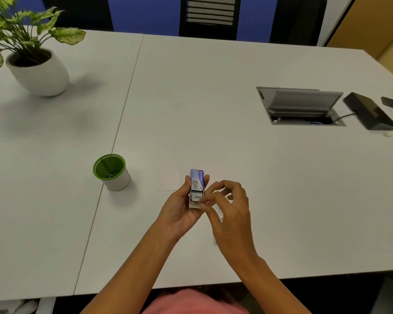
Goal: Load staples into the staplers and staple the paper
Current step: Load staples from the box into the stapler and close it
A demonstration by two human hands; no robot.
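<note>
My left hand (179, 207) grips a small blue and white staple box (197, 181) above the white table (213, 98), with the box's inner tray (194, 198) slid out towards me. My right hand (227, 207) is right beside it, thumb and forefinger pinching at the tray's open end, where grey staples show. A small, barely visible sheet of white paper (169, 182) lies flat on the table just left of the box. A small object partly hidden under my right hand cannot be made out. No stapler can be told in view.
A green-rimmed white cup (112, 173) stands left of my hands. A potted plant (38, 69) sits at the far left. At the right are an open cable hatch (302, 107) and a black device (370, 111). A black chair (210, 18) stands behind the table.
</note>
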